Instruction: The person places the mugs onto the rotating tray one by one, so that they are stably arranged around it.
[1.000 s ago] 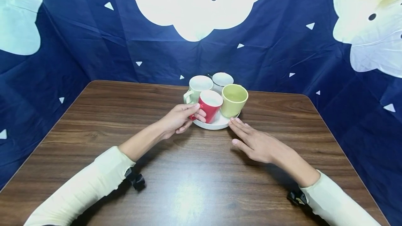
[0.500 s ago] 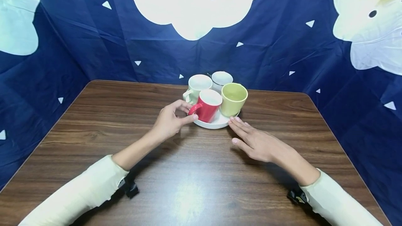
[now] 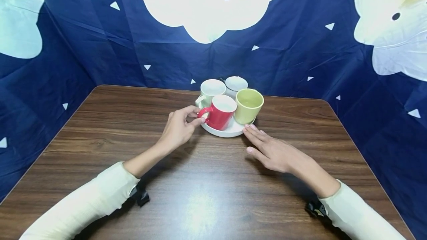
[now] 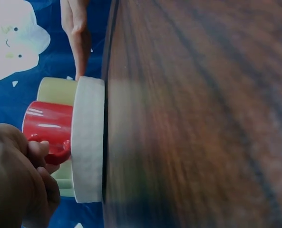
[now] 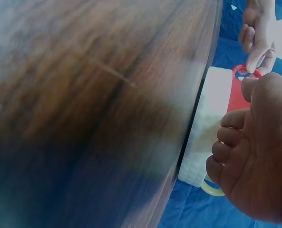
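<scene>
A red mug (image 3: 222,113) with a white inside stands on a round white tray (image 3: 227,134), its handle pointing left. My left hand (image 3: 177,128) pinches that handle between thumb and fingers; in the left wrist view the fingertips (image 4: 39,151) cover part of it. My right hand (image 3: 275,153) has its fingers stretched out, with the fingertips at the tray's front right rim. Beside the red mug on the tray are a yellow-green cup (image 3: 248,108), a pale green mug (image 3: 211,89) and, behind, a white mug (image 3: 236,83) with a dark rim, partly hidden.
The tray sits near the back edge of a brown wooden table (image 3: 207,180). A dark blue cloth (image 3: 173,62) with white clouds and triangles hangs close behind and at both sides.
The left hand has shifted from the red mug's side, through a looser pose beside the handle, to pinching the handle. The right hand and the other cups have kept their places.
</scene>
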Action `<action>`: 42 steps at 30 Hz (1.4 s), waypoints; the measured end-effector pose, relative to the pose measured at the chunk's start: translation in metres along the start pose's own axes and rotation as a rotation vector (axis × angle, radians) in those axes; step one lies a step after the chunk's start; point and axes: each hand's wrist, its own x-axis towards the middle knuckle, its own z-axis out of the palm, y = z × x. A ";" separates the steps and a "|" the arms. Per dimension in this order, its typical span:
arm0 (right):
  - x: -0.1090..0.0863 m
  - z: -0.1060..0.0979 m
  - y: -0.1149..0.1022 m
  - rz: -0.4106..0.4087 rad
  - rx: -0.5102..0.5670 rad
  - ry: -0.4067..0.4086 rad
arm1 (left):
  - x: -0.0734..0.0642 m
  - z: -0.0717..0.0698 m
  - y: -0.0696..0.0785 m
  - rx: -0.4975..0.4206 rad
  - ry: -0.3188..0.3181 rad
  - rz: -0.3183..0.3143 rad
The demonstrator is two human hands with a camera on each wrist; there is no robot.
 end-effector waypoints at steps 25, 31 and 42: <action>0.000 0.000 0.000 0.005 -0.008 0.006 | -0.014 -0.008 -0.007 0.008 -0.091 -0.127; -0.001 -0.001 0.000 0.009 -0.004 0.001 | -0.015 -0.011 -0.013 -0.012 -0.137 -0.161; -0.005 -0.009 0.006 0.048 -0.006 0.019 | -0.016 -0.028 -0.030 0.014 -0.167 -0.194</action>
